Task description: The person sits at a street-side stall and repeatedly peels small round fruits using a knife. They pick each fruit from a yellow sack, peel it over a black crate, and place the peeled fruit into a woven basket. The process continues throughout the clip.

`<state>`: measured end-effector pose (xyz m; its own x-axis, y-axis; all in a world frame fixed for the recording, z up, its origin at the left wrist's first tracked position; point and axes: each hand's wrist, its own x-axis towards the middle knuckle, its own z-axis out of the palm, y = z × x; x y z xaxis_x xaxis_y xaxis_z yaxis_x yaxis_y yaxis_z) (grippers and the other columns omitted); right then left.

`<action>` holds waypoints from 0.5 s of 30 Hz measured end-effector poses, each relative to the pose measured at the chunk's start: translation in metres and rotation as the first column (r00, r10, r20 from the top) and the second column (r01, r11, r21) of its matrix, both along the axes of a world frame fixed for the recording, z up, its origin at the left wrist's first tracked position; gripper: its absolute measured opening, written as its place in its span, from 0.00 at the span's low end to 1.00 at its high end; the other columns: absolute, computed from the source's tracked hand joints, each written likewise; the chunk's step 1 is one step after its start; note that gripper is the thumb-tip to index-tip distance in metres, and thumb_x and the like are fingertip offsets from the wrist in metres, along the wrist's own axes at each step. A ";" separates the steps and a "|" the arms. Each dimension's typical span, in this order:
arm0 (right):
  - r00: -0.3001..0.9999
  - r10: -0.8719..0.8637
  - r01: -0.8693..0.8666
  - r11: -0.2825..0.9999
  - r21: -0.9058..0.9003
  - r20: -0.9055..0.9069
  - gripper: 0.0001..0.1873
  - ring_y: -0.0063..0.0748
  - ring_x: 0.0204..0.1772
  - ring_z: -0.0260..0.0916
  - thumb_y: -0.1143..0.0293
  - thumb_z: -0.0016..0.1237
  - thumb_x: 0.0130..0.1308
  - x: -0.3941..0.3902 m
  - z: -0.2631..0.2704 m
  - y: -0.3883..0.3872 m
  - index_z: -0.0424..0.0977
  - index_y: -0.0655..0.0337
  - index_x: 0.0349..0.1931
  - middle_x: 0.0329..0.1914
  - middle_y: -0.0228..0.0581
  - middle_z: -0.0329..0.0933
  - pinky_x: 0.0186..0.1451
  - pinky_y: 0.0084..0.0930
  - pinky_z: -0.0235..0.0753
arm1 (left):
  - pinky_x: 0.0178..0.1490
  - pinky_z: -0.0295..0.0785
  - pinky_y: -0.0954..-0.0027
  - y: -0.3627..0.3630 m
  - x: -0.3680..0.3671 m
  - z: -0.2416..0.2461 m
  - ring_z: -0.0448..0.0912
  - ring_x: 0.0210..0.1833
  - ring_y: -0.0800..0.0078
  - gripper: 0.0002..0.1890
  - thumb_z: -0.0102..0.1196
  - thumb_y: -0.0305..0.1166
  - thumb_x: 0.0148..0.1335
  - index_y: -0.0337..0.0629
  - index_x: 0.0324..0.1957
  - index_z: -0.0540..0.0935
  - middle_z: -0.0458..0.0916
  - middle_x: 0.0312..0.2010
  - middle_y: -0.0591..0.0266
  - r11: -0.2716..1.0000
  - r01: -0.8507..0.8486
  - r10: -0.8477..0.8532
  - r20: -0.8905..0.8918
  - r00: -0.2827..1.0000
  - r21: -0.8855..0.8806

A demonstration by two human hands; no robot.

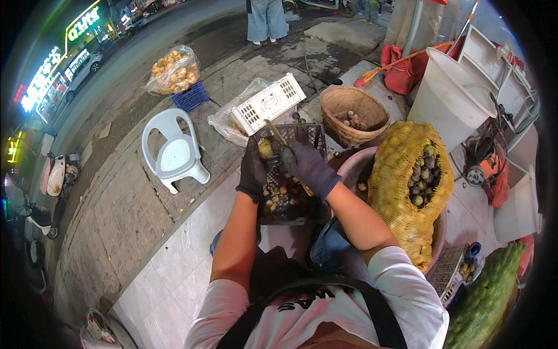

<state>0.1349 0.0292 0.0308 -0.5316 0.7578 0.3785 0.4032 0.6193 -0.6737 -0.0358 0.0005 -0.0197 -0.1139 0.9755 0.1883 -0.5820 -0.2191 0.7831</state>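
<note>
My left hand [254, 169], in a dark knit glove, holds a yellow-green round fruit or nut [265, 148] at its fingertips. In my right hand [296, 159], gloved in purple-grey knit, is a knife [276, 132] with its blade pointing up and left, close to the fruit. Both hands are over a black plastic crate [294, 217] with several small peeled pieces [275, 197] inside. Right of the crate, a yellow mesh sack [394, 174] with a torn opening shows dark green-brown round fruits or nuts [425, 174]; it lies in a pink tub [362, 161].
A white plastic basket [270, 104] and a wicker basket [355, 109] stand beyond the crate. A child-size plastic chair [174, 157] is at left, near a bagged heap [174, 70] on a blue crate [190, 97]. A large white bucket [449, 96] stands at right. A person [267, 19] stands ahead.
</note>
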 end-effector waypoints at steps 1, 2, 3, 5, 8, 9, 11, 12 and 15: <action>0.999 0.036 -0.037 0.999 -0.024 -0.014 0.16 0.62 0.37 0.74 0.60 0.44 0.68 -0.003 0.000 -0.003 0.71 0.65 0.45 0.31 0.61 0.75 0.40 0.48 0.74 | 0.60 0.71 0.65 0.002 -0.002 -0.005 0.75 0.56 0.66 0.25 0.30 0.46 0.76 0.39 0.64 0.65 0.74 0.57 0.55 0.995 -0.070 0.067 -0.045 0.997 -0.070; 0.997 0.071 -0.072 0.996 -0.048 -0.029 0.16 0.62 0.37 0.74 0.60 0.44 0.68 -0.005 -0.001 -0.005 0.72 0.65 0.43 0.31 0.61 0.75 0.39 0.48 0.74 | 0.60 0.70 0.65 0.005 -0.002 -0.010 0.75 0.56 0.66 0.26 0.31 0.46 0.76 0.38 0.64 0.65 0.74 0.56 0.55 0.999 -0.052 0.052 -0.043 0.998 0.004; 0.996 0.085 -0.086 0.988 -0.129 -0.009 0.16 0.62 0.37 0.74 0.60 0.45 0.68 -0.007 -0.003 -0.006 0.72 0.66 0.43 0.31 0.61 0.75 0.39 0.48 0.74 | 0.61 0.70 0.63 0.008 0.001 -0.014 0.75 0.55 0.63 0.26 0.33 0.47 0.75 0.38 0.63 0.66 0.75 0.55 0.54 0.998 -0.060 0.061 0.044 0.997 -0.021; 0.993 0.116 -0.102 0.952 -0.290 0.030 0.15 0.63 0.37 0.74 0.60 0.45 0.68 -0.011 -0.009 -0.007 0.72 0.66 0.41 0.31 0.62 0.75 0.39 0.48 0.74 | 0.60 0.69 0.63 0.009 0.001 -0.016 0.76 0.54 0.60 0.26 0.35 0.46 0.74 0.36 0.62 0.66 0.76 0.53 0.53 0.983 -0.181 0.178 -0.136 0.975 -0.014; 0.990 0.141 -0.140 0.972 -0.188 -0.009 0.15 0.62 0.37 0.74 0.60 0.45 0.67 -0.014 -0.015 -0.007 0.72 0.66 0.40 0.31 0.62 0.75 0.40 0.49 0.74 | 0.60 0.69 0.64 0.001 0.000 -0.012 0.76 0.53 0.60 0.24 0.36 0.41 0.73 0.33 0.62 0.65 0.77 0.52 0.50 0.924 -0.347 0.365 -0.653 0.664 0.163; 0.987 0.157 -0.161 0.977 -0.138 -0.037 0.15 0.62 0.37 0.74 0.61 0.45 0.67 -0.013 -0.016 -0.007 0.72 0.66 0.40 0.31 0.62 0.75 0.41 0.49 0.74 | 0.60 0.69 0.63 -0.001 -0.002 -0.010 0.76 0.52 0.60 0.23 0.37 0.39 0.72 0.32 0.61 0.65 0.77 0.52 0.50 0.924 -0.328 0.365 -0.701 0.613 0.195; 0.988 0.154 -0.147 0.976 -0.158 0.030 0.15 0.60 0.36 0.75 0.62 0.44 0.68 -0.013 -0.018 -0.007 0.71 0.66 0.41 0.31 0.61 0.76 0.40 0.48 0.75 | 0.59 0.69 0.63 -0.007 -0.005 -0.006 0.76 0.52 0.59 0.24 0.42 0.38 0.70 0.31 0.62 0.64 0.77 0.52 0.48 0.917 -0.269 0.385 -0.831 0.401 0.295; 0.990 0.128 -0.120 0.982 -0.145 0.051 0.14 0.58 0.34 0.76 0.62 0.43 0.68 -0.013 -0.019 -0.007 0.71 0.66 0.42 0.30 0.60 0.76 0.40 0.46 0.76 | 0.59 0.69 0.62 -0.009 -0.006 -0.005 0.76 0.53 0.59 0.26 0.45 0.38 0.68 0.31 0.62 0.64 0.76 0.52 0.48 0.907 -0.220 0.405 -0.885 0.229 0.359; 0.987 0.111 -0.101 0.991 -0.090 0.112 0.13 0.54 0.32 0.77 0.64 0.42 0.69 -0.014 -0.022 -0.007 0.70 0.65 0.44 0.30 0.59 0.76 0.38 0.44 0.77 | 0.64 0.64 0.62 -0.008 -0.005 -0.002 0.72 0.59 0.56 0.24 0.38 0.36 0.72 0.31 0.64 0.62 0.72 0.58 0.44 0.928 -0.245 0.345 -0.897 0.277 0.281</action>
<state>0.1213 0.0224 0.0088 -0.6474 0.7211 0.2469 0.4169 0.6062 -0.6773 -0.0409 -0.0074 -0.0215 -0.0960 0.8927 0.4403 0.6201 -0.2924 0.7280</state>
